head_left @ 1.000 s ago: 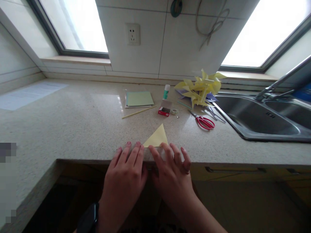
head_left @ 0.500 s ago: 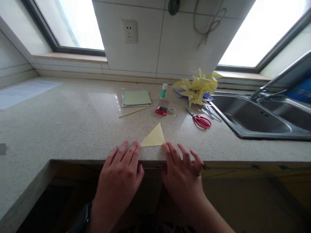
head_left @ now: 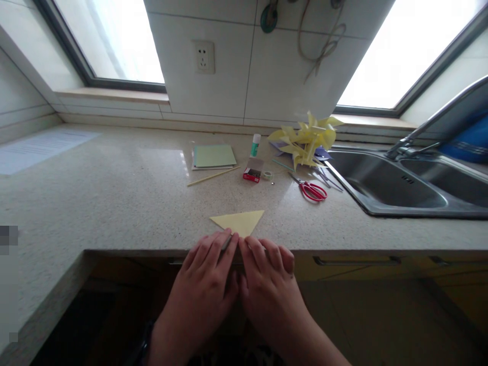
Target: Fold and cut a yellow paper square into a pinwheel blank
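Observation:
A pale yellow sheet of paper (head_left: pixel 241 221), folded into a triangle, lies near the counter's front edge with its long side away from me. My left hand (head_left: pixel 204 282) has its fingertips on the near corner, its fingers close together and bent. Right beside it, my right hand (head_left: pixel 269 282) grips the same corner, its fingers curled and index fingertip almost touching the left one. Both thumbs are low, below the counter edge, and partly in shadow. The fingers cover the paper's near tip.
Beyond the paper lie a thin stick (head_left: pixel 213 176), green paper sheets (head_left: pixel 215 155), a glue stick (head_left: pixel 255 145), a small red box (head_left: pixel 252 175), a tape roll (head_left: pixel 268 175) and red-handled scissors (head_left: pixel 313 191). Yellow paper pinwheels (head_left: pixel 313 137) stand beside the steel sink (head_left: pixel 385 208).
The paper triangle has turned, so its point now faces me and its long side faces away. Both hands have come together from its two lower corners to the near corner.

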Demonstrator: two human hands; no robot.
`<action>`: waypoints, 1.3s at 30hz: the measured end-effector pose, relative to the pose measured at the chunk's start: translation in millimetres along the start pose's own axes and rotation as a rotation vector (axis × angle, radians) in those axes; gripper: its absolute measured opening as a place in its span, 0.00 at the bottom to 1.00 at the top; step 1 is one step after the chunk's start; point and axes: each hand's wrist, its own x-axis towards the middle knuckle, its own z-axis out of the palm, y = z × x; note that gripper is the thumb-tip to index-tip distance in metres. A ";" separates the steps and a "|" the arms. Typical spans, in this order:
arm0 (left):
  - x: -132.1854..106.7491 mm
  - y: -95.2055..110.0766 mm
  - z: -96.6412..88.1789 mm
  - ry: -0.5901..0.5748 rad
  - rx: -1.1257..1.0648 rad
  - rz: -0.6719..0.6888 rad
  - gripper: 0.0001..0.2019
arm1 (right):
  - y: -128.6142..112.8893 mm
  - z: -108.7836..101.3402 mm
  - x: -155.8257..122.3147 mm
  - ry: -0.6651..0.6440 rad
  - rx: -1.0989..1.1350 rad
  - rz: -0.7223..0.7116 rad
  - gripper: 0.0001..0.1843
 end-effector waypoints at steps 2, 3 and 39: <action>1.4 -4.5 1.3 0.005 -0.002 0.008 0.30 | 0.8 -4.9 2.6 -0.046 0.061 -0.019 0.29; 2.9 -7.8 1.4 0.002 -0.008 0.020 0.31 | 1.5 -7.4 4.1 -0.075 0.097 -0.031 0.30; 15.9 -22.5 -2.4 0.011 -0.009 0.093 0.28 | 46.9 -22.6 4.3 -0.038 -0.074 0.210 0.29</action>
